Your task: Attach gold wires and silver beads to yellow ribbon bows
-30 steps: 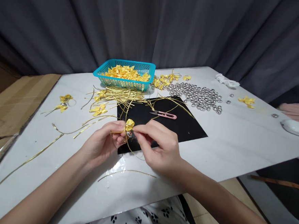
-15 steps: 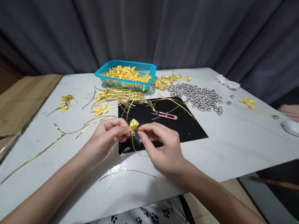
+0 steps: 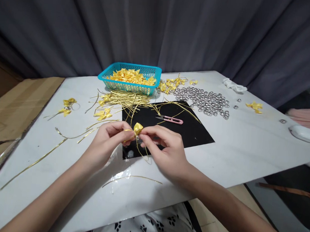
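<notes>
Between my two hands is a yellow ribbon bow point(image 3: 138, 128) with a small silver bell-like bead point(image 3: 137, 137) at its middle. My left hand point(image 3: 113, 136) pinches the bow from the left, thumb over fingers. From the right, my right hand point(image 3: 166, 145) has thumb and forefinger closed at the bow's edge, on thin gold cord point(image 3: 139, 149) that loops down below. The fingertips hide part of the bow and of the cord. Under the hands lies a black sheet point(image 3: 193, 133), with pink-handled thread snips point(image 3: 172, 120) on it.
A turquoise basket point(image 3: 130, 83) of yellow bows stands at the back. Before it lies a heap of gold cords point(image 3: 126, 99). Many silver beads point(image 3: 206, 100) spread to the right, near a white tissue point(image 3: 234, 85) and a white mouse-like object point(image 3: 304, 133). Finished-looking bows point(image 3: 66, 111) lie left.
My right hand has come slightly left, its fingertips closer to the bow. The cord's loop below the hands shows wider. My left hand keeps its hold.
</notes>
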Motion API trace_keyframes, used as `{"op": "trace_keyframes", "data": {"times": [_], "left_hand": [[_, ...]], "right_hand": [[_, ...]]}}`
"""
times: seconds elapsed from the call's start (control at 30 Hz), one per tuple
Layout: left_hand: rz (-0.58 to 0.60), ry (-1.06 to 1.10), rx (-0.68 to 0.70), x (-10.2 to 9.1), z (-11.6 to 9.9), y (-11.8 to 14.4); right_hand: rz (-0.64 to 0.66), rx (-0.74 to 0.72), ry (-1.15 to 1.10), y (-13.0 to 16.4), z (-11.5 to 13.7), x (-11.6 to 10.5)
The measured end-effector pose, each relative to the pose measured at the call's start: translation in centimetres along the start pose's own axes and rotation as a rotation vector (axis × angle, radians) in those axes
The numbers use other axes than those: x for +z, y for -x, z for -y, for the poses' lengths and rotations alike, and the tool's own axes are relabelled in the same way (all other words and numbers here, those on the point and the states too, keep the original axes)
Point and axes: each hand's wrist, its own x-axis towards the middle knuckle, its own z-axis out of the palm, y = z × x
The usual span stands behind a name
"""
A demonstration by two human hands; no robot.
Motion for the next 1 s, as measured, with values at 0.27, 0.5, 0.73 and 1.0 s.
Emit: {"op": "trace_keyframes", "data": {"times": [0.27, 0.5, 0.73, 1.0], "left_hand": [[-0.046, -0.147, 0.036, -0.1, -0.1, 0.0], [-0.079, -0.27, 0.03, 0.6, -0.7, -0.1], [-0.039, -0.276, 0.064, 0.6, -0.3, 0.0], [-0.02, -0.204, 0.062, 0.7, -0.3, 0.1]], "right_hand": [[0.051, 0.079, 0.062, -0.9, 0.4, -1.1], [0.184, -0.177, 0.322, -2.6, 1.2, -2.7], [0.271, -0.21, 0.348, -3.0, 0.7, -2.1], [0.294, -0.231, 0.253, -3.3, 0.9, -1.3]]}}
